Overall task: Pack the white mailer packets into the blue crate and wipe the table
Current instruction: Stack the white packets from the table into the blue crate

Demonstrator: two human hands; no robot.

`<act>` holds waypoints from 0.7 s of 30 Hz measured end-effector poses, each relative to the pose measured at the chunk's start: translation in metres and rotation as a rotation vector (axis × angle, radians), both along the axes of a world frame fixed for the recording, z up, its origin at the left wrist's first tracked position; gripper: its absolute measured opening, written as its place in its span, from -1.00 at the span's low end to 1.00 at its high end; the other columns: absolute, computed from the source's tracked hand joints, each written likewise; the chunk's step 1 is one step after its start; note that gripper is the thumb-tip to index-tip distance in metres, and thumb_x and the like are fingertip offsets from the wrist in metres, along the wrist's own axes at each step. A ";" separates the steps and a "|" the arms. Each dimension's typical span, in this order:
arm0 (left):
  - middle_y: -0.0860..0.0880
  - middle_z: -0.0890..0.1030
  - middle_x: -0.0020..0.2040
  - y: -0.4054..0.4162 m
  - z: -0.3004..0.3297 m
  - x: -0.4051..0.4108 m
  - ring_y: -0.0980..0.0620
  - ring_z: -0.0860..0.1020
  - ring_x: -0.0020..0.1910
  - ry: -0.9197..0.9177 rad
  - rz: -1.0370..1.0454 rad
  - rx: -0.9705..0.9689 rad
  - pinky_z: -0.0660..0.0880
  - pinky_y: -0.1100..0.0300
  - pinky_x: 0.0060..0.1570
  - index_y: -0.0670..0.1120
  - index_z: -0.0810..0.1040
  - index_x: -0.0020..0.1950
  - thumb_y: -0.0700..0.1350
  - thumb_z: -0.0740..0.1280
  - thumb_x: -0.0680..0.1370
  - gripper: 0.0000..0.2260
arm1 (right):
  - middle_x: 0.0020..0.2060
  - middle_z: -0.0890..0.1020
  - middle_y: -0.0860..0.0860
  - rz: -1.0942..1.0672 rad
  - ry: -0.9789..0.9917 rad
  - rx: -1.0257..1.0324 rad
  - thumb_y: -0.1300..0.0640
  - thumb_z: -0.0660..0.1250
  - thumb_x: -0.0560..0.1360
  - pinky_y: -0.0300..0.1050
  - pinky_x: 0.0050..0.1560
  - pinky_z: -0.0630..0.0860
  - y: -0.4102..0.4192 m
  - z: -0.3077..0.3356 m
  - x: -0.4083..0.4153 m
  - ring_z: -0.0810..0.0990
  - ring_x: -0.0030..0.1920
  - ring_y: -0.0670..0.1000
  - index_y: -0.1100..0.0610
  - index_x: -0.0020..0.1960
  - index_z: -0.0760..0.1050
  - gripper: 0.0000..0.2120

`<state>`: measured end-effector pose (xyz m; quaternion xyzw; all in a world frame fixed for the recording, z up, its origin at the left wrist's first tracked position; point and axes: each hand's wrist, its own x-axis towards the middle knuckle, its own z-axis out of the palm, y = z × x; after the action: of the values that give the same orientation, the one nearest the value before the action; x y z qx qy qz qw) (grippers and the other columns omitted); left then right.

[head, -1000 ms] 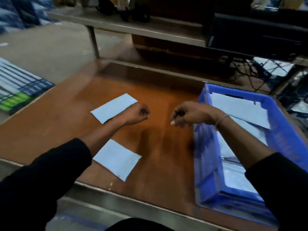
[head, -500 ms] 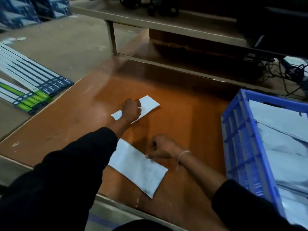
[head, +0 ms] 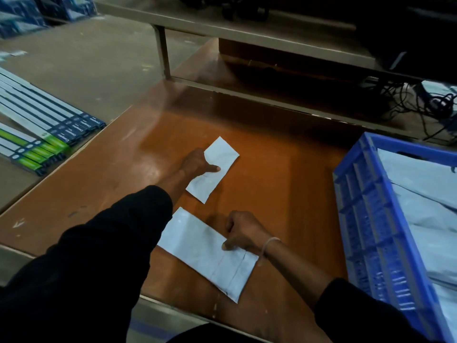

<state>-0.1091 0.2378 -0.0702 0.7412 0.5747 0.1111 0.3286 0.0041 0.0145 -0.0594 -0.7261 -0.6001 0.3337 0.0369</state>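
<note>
1. Since half a second ago the left hand (head: 197, 162) has taken hold of the far white rectangular plastic mailer packet (head: 215, 169), which has turned to point more directly away from the person; the right hand (head: 243, 232) has slid further onto the near packet.
2. Landmark: the blue slatted plastic crate (head: 371, 231) standing on the right part of the brown wooden table (head: 284, 194).
3. The far packet lies on the table well to the left of the crate. The left hand grips its left edge, thumb across the top; whether the packet is lifted off the wood cannot be told.
4. A second white rectangular mailer packet (head: 205, 251) lies flat, also left of the crate and nearer the person than the first, close to the table's front edge.
5. The right hand, wearing a pale wrist band (head: 268, 246), rests curled on that packet's right edge, thumb pressed onto its top; a firm pinch cannot be confirmed.
6. Inside the crate lie more white mailer packets (head: 425, 194), piled loosely.
7. Far left of the crate, off the table, sit long flat blue-and-green printed boxes (head: 37, 134) in rows.
</note>
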 end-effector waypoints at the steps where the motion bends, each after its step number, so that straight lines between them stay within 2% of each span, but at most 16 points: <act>1: -0.13 0.44 0.48 0.000 0.002 0.000 -0.20 0.46 0.41 -0.039 0.014 -0.031 0.47 -0.02 0.31 -0.11 0.32 0.51 0.14 0.56 0.45 -0.24 | -0.02 0.63 0.04 0.001 0.008 0.000 -0.04 0.64 0.23 -0.06 -0.11 0.60 -0.001 -0.002 0.001 0.61 -0.06 0.03 0.12 0.05 0.54 -0.49; 4: -0.09 0.44 0.49 0.001 0.001 -0.003 -0.20 0.46 0.41 -0.118 0.054 -0.134 0.49 -0.05 0.30 -0.08 0.33 0.52 0.18 0.54 0.45 -0.25 | -0.03 0.63 0.01 0.024 0.017 0.014 -0.20 0.61 0.21 -0.10 -0.13 0.52 -0.005 -0.007 -0.004 0.59 -0.06 0.01 0.08 0.05 0.54 -0.44; 8: -0.04 0.32 0.58 0.002 -0.002 -0.007 -0.21 0.36 0.52 -0.232 0.066 -0.202 0.44 -0.21 0.39 0.03 0.21 0.60 0.36 0.51 0.36 -0.06 | -0.06 0.67 0.06 0.048 -0.031 -0.058 -0.16 0.64 0.19 -0.04 -0.04 0.62 -0.005 -0.010 -0.014 0.66 -0.05 0.06 0.16 0.03 0.59 -0.43; 10: -0.04 0.26 0.61 -0.004 0.004 -0.004 -0.24 0.31 0.54 -0.275 0.096 -0.264 0.41 -0.26 0.39 0.04 0.14 0.62 0.32 0.48 0.42 -0.09 | -0.14 0.70 0.08 0.000 0.037 -0.142 -0.12 0.66 0.18 0.00 -0.08 0.67 -0.003 -0.010 -0.011 0.69 -0.12 0.07 0.18 -0.03 0.64 -0.48; 12: 0.03 0.30 0.59 -0.014 0.008 -0.007 -0.23 0.34 0.52 -0.310 0.097 -0.324 0.44 -0.28 0.35 0.12 0.16 0.60 0.38 0.46 0.40 -0.11 | -0.18 0.69 0.05 -0.065 0.136 -0.176 -0.09 0.67 0.17 -0.04 -0.23 0.65 -0.003 -0.009 -0.003 0.67 -0.19 0.04 0.17 -0.06 0.64 -0.52; 13: 0.13 0.35 0.54 -0.023 0.012 -0.011 -0.17 0.39 0.48 -0.346 0.096 -0.366 0.50 -0.25 0.28 0.24 0.20 0.55 0.45 0.45 0.35 -0.14 | -0.19 0.67 0.03 -0.077 0.168 -0.184 -0.07 0.66 0.20 -0.12 -0.29 0.59 -0.004 -0.006 0.001 0.64 -0.21 0.01 0.17 -0.06 0.64 -0.54; 15: 0.43 0.44 0.28 -0.044 0.011 -0.023 0.11 0.49 0.27 -0.429 0.083 -0.423 0.62 -0.02 0.06 0.49 0.31 0.31 0.55 0.42 0.27 -0.33 | -0.25 0.65 0.01 -0.096 0.214 -0.213 -0.01 0.64 0.27 -0.21 -0.36 0.48 -0.007 0.001 0.012 0.59 -0.28 -0.03 0.23 -0.06 0.66 -0.61; 17: 0.55 0.47 0.11 -0.062 0.016 -0.031 0.30 0.52 0.10 -0.518 0.038 -0.462 0.57 0.16 -0.01 0.57 0.35 0.16 0.56 0.40 0.29 -0.51 | -0.25 0.64 0.09 -0.145 0.285 -0.252 0.08 0.63 0.31 -0.17 -0.34 0.49 -0.009 0.010 0.027 0.56 -0.31 0.00 0.33 -0.03 0.66 -0.61; 19: 0.51 0.56 0.10 -0.062 0.018 -0.031 0.25 0.60 0.14 -0.527 0.063 -0.483 0.61 0.14 -0.03 0.56 0.40 0.17 0.55 0.42 0.29 -0.51 | -0.29 0.61 0.16 -0.166 0.327 -0.289 0.13 0.63 0.33 -0.16 -0.38 0.46 -0.014 0.021 0.046 0.50 -0.42 0.01 0.36 -0.05 0.64 -0.64; 21: 0.33 0.66 0.14 -0.044 0.002 -0.026 0.10 0.70 0.10 -0.556 0.082 -0.509 0.67 0.01 -0.06 0.40 0.50 0.24 0.49 0.46 0.31 -0.46 | -0.38 0.58 0.13 -0.154 0.320 -0.281 0.14 0.61 0.34 -0.21 -0.46 0.42 -0.020 0.034 0.067 0.45 -0.52 -0.02 0.28 -0.11 0.64 -0.74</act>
<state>-0.1346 0.1934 -0.0677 0.5536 0.5020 0.1747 0.6411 0.0707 -0.0050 -0.0257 -0.7055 -0.4769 0.5214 0.0555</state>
